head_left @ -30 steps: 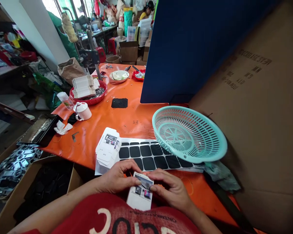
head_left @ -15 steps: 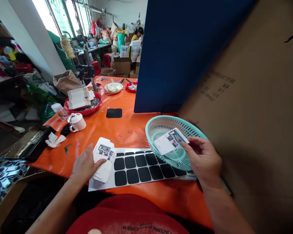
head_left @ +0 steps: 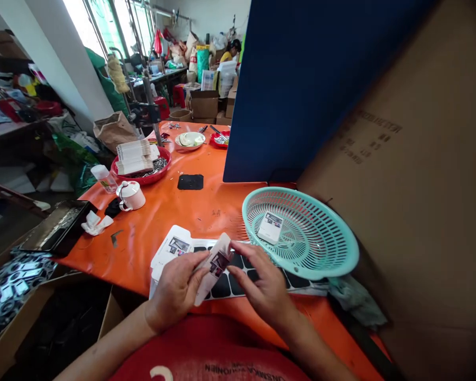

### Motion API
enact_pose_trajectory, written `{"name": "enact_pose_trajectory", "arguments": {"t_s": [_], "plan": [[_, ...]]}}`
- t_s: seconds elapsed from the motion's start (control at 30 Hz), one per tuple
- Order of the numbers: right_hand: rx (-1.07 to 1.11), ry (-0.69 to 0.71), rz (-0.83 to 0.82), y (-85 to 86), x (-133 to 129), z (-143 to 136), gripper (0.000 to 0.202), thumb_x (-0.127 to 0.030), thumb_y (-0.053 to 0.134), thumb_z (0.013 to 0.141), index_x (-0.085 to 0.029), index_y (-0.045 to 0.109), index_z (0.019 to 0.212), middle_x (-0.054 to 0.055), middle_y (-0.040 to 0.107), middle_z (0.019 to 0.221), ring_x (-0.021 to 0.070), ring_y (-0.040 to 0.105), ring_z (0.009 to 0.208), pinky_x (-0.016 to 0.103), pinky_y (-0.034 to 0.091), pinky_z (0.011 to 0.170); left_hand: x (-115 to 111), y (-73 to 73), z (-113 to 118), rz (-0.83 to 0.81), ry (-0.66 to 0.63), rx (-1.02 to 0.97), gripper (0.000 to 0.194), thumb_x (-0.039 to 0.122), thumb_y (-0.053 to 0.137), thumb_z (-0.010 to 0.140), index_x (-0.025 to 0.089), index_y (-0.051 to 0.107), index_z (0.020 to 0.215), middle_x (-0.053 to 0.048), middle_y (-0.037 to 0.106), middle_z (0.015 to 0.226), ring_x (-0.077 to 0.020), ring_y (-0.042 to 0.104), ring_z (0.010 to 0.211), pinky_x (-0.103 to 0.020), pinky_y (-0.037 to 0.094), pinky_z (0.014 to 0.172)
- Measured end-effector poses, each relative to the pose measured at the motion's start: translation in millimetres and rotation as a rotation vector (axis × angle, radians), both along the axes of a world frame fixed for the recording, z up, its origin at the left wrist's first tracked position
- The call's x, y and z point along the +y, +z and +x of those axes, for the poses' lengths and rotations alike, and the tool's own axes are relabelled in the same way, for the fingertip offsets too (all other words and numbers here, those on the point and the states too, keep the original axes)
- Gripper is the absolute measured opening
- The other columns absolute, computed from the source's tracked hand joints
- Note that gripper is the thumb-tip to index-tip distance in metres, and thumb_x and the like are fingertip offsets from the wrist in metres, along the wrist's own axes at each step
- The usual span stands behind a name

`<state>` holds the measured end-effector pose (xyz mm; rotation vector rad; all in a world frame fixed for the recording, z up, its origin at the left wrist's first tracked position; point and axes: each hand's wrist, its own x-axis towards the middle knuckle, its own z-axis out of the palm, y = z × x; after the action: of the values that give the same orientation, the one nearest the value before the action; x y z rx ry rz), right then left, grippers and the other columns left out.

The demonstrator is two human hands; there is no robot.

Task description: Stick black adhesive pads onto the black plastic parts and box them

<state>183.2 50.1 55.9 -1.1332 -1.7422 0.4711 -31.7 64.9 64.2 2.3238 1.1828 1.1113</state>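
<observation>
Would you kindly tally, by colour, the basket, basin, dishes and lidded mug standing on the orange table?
Teal: 1, basket
Red: 2, basin and red dish
White: 2, lidded mug and white dish
Total: 5

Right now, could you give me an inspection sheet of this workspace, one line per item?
Surface: orange table, scattered with small dark specks.
Job's things: printed card in hand; printed cards stacked on the left; sheet of black pads beneath the hands; printed packet inside the green basket.
Clutter: lidded mug, crumpled tissue.
Hands: left hand grips the card; right hand has its fingers at the card's edge, grip unclear.
Cables: nothing seen near the hands.
Surroundings: blue panel, cardboard on the right, person in the background.
</observation>
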Motion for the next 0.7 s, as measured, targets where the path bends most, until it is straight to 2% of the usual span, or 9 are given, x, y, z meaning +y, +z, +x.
{"name": "enact_pose_trajectory", "arguments": {"t_s": [0.13,0.2,0.27,0.37,0.47,0.53,0.6,0.7], "plan": [[0.152,-0.038,-0.151,-16.1,-3.7,-15.3,0.037,-0.027,0.065,0.089,-0.024,0.061,0.126,0.006,0.066,0.107,0.0198,0.064,0.094,0.034,0.054,0.084,-6.0,-14.3,12.8,-0.002,-0.009,-0.022,0.028,0.017,0.054,0.094,0.018,0.056,0.122,-0.007,0.073,0.105,-0.0165,0.071,0.094,-0.026,0.056,0.085],[0.247,-0.091,-0.254,-19.5,-5.1,-14.0,0.031,-0.031,0.068,0.086,-0.022,0.066,0.116,0.005,0.067,0.097,0.0190,0.064,0.085,0.032,0.055,0.077,-5.7,-17.6,15.5,-0.007,-0.003,-0.021,0.026,0.017,0.054,0.094,0.017,0.057,0.120,-0.008,0.074,0.104,-0.0168,0.071,0.093,-0.026,0.057,0.084],[0.348,-0.117,-0.377,-19.1,-5.5,-10.7,0.023,-0.038,0.071,0.083,-0.020,0.069,0.097,0.004,0.067,0.087,0.0185,0.063,0.076,0.030,0.054,0.070,-5.1,-19.0,17.6,0.026,-0.004,-0.021,0.021,0.016,0.053,0.094,0.017,0.058,0.115,-0.007,0.074,0.098,-0.0166,0.071,0.087,-0.026,0.057,0.079],[0.500,-0.079,-0.612,-15.6,-5.9,-6.9,0.029,-0.045,0.074,0.077,-0.019,0.062,0.078,0.001,0.063,0.072,0.0136,0.056,0.057,0.025,0.048,0.051,-3.8,-19.2,19.6,0.097,-0.044,0.003,0.017,0.016,0.052,0.095,0.017,0.061,0.110,-0.004,0.071,0.080,-0.0140,0.066,0.069,-0.024,0.054,0.065],[0.641,-0.021,-0.778,-14.3,-7.7,-6.1,0.038,-0.050,0.077,0.072,-0.020,0.055,0.076,-0.003,0.059,0.067,0.0077,0.044,0.042,0.021,0.038,0.038,-1.8,-18.0,19.7,0.146,-0.101,0.082,0.019,0.016,0.051,0.096,0.016,0.061,0.112,-0.003,0.066,0.071,-0.0135,0.061,0.062,-0.024,0.051,0.059],[0.693,-0.011,-0.815,-15.1,-9.1,-6.5,0.040,-0.051,0.078,0.070,-0.020,0.053,0.075,-0.005,0.058,0.064,0.0062,0.041,0.039,0.019,0.033,0.034,-1.0,-17.5,19.9,0.190,-0.107,0.188,0.024,0.016,0.047,0.097,0.014,0.060,0.117,-0.005,0.067,0.074,-0.0155,0.062,0.064,-0.026,0.051,0.059],[0.714,-0.020,-0.835,-16.0,-9.8,-7.0,0.039,-0.050,0.078,0.068,-0.020,0.053,0.075,-0.005,0.056,0.058,0.0060,0.039,0.039,0.017,0.030,0.034,-1.8,-18.6,21.3,0.203,-0.115,0.326,0.030,0.022,0.046,0.098,0.012,0.056,0.125,-0.011,0.070,0.086,-0.0206,0.066,0.074,-0.031,0.054,0.063],[0.722,-0.040,-0.869,-15.8,-9.0,-8.5,0.036,-0.045,0.079,0.065,-0.019,0.056,0.073,-0.004,0.055,0.056,0.0072,0.041,0.042,0.017,0.029,0.034,-5.9,-24.0,25.7,0.051,-0.147,0.476,0.049,0.036,0.049,0.097,0.006,0.046,0.135,-0.020,0.070,0.104,-0.0294,0.069,0.086,-0.040,0.056,0.068]]}}
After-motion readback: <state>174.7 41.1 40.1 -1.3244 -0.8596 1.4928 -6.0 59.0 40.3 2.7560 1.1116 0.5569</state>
